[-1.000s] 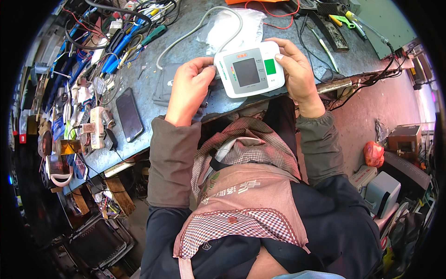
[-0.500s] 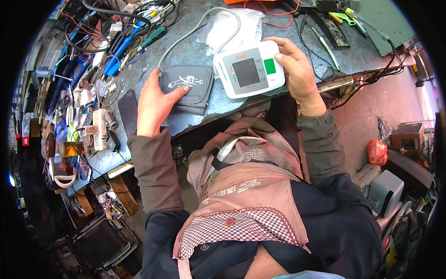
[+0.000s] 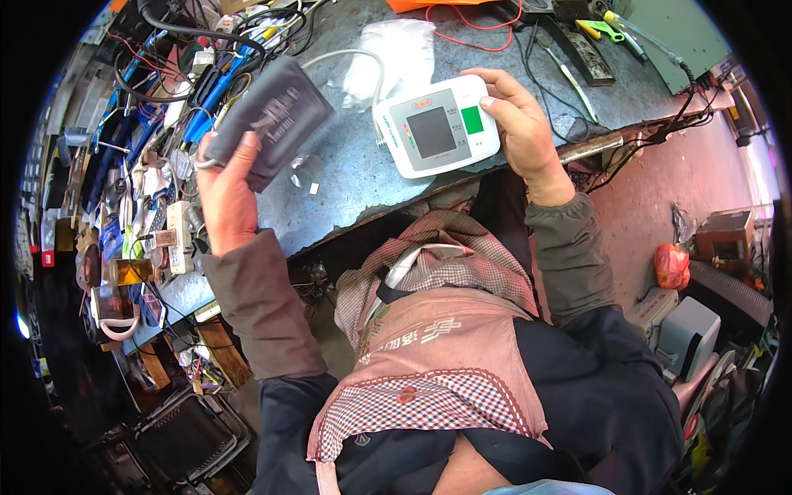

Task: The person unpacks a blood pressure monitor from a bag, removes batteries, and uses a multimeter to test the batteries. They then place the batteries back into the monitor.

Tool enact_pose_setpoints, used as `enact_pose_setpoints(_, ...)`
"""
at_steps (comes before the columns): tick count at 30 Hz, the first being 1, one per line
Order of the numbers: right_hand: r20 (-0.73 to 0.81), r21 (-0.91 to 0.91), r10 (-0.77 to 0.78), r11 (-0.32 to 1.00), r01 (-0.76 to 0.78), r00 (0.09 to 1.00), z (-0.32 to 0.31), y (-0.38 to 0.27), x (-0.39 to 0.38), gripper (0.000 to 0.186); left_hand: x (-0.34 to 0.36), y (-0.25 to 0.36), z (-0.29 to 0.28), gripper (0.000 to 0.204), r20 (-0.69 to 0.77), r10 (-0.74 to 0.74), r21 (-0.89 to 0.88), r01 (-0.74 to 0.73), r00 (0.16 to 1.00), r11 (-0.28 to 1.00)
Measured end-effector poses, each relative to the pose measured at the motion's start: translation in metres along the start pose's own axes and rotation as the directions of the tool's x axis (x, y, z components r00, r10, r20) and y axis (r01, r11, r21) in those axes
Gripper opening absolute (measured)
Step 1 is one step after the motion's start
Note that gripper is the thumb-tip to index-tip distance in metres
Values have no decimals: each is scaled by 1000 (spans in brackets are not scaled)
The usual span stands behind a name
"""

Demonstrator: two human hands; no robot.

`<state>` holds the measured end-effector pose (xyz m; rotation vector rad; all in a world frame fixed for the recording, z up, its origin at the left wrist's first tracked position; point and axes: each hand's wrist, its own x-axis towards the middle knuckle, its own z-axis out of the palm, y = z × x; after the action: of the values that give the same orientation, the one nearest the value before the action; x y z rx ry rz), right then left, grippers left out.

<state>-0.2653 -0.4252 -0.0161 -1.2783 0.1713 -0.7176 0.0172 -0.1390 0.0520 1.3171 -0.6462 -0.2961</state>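
Blood-pressure monitor [image 3: 439,127] was held at the upper centre of the frame; the right hand [image 3: 525,136] clamped its right edge, presumably to leave the screen [image 3: 431,135] unobstructed. The left hand [image 3: 226,200], well apart, gripped a dark-grey cuff [image 3: 272,120] at upper left, probably to keep it folded. White casing surrounded a grey face and green panel [image 3: 472,120].

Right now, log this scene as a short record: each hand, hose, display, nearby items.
left hand: the left hand grips a folded grey cuff, tilted over the bench
right hand: the right hand holds the white monitor by its right side
hose: grey hose runs between cuff and monitor's left side
display: dark grey screen, no digits visible
nearby: pale plastic bag behind monitor; white-and-green tool to its right
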Motion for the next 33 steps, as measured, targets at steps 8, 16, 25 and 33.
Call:
enact_pose_setpoints(8, -8, -8, 2, 1000, -2, 1000, 1, 0, 1, 40, 79, -23, -2, 31, -266, -108, -245, 41, 958, 969)
enact_pose_setpoints(16, -24, -20, 26, 999, -27, 999, 5, -5, 2, 40, 154, -84, -11, 27, -51, -374, -718, 226, 926, 658)
enact_pose_setpoints(25, -59, -20, 39, 999, -40, 998, 6, -7, -2, 40, 126, -67, 11, 53, -6, -215, -764, 134, 977, 631)
enact_pose_setpoints(33, -49, -4, 36, 999, -36, 998, 5, -5, -1, 41, 149, -94, -26, 27, -32, -404, -720, 260, 914, 644)
